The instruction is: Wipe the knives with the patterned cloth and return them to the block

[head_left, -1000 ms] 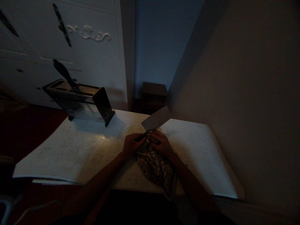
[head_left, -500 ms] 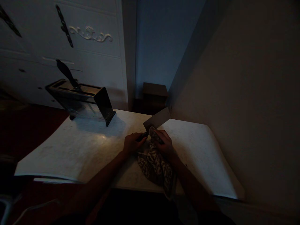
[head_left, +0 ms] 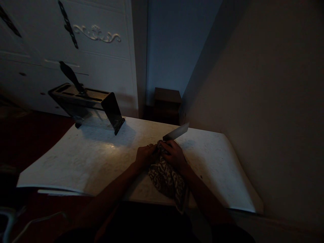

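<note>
A broad-bladed cleaver is held over the table, its blade pointing away to the right and seen at a slant. My left hand is closed around its handle, which is mostly hidden by fingers and cloth. A ring shows on one of its fingers. In my right hand is a brown cloth with a pale swirl pattern, bunched against the cleaver near the handle end of the blade. The cloth's loose part hangs down toward the table's near edge.
On the table, at the left, stands a see-through knife block with one black-handled knife in it. Behind are a white cabinet and a small brown box. A wall rises on the right.
The cleaver's blade has turned from showing its broad side to a narrower slant and moved slightly right. My right hand with the cloth has shifted a little left, closer to my left hand.
</note>
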